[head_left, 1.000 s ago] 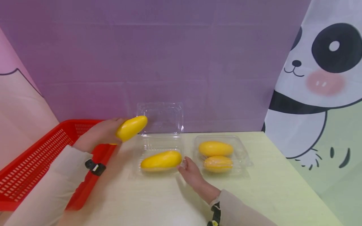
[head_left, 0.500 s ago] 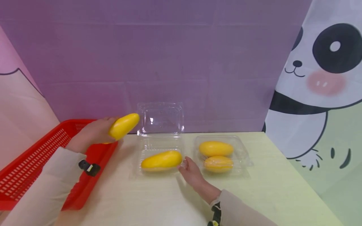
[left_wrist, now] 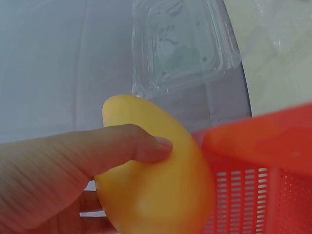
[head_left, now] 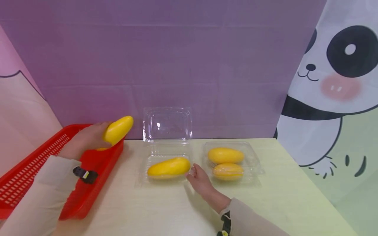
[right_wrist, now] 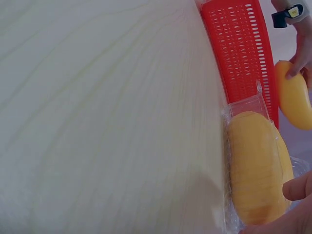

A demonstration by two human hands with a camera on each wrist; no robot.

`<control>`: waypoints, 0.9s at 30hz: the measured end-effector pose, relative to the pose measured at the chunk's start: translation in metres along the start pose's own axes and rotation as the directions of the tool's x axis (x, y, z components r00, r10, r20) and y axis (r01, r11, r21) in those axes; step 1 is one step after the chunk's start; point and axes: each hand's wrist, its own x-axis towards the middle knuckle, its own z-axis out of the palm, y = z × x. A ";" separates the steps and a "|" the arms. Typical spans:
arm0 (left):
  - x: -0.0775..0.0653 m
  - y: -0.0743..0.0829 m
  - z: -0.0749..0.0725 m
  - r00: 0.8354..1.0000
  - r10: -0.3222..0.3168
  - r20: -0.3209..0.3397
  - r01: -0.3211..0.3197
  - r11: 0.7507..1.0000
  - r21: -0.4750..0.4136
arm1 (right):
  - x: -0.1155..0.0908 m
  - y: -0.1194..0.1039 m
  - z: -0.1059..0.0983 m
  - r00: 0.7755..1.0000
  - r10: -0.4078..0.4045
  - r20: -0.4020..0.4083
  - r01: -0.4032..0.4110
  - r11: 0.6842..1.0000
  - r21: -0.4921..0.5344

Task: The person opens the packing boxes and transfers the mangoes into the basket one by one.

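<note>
My left hand (head_left: 90,136) grips a yellow mango (head_left: 118,130), its thumb pressed across the fruit (left_wrist: 151,190) in the left wrist view. The mango stands tilted over the far right rim of the red basket (head_left: 101,170). In the middle of the table lies an open clear plastic clamshell box (head_left: 167,124), its lid raised against the purple backdrop. One yellow mango (head_left: 169,168) lies lengthwise in its base. My right hand (head_left: 202,182) pinches the right edge of that base between thumb and fingers; in the right wrist view its thumb (right_wrist: 298,187) shows beside the boxed mango (right_wrist: 256,168).
Right of the open box stands a second clear clamshell box (head_left: 251,154) with two mangoes (head_left: 225,155) in it. The purple backdrop (head_left: 189,65) rises at the table's back edge. A panda-print sheet (head_left: 325,82) hangs along the right side of the table (head_left: 141,209).
My left hand has moved left with the mango, from beside the open box to over the basket rim. The basket's near end has shifted slightly left. The right hand stays put.
</note>
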 end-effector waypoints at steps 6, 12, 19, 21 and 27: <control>-0.002 -0.017 -0.003 0.999 -0.035 0.034 0.036 0.999 -0.028 | 0.000 0.001 0.000 1.000 -0.005 -0.001 0.005 1.000 -0.002; -0.004 -0.032 -0.003 0.998 -0.031 0.046 0.033 0.998 -0.053 | 0.001 0.002 0.000 1.000 -0.021 -0.003 0.020 1.000 -0.007; -0.012 -0.045 -0.001 0.998 -0.037 0.046 0.041 0.997 -0.072 | 0.002 0.002 0.000 1.000 0.002 0.004 -0.002 1.000 -0.020; -0.014 -0.048 0.000 0.997 -0.047 0.063 0.053 0.994 -0.097 | 0.003 0.003 0.000 1.000 -0.010 0.002 0.010 1.000 -0.020; -0.016 -0.058 0.004 0.992 -0.062 0.108 0.077 0.986 -0.145 | 0.003 0.005 0.000 1.000 -0.024 0.001 0.024 1.000 -0.019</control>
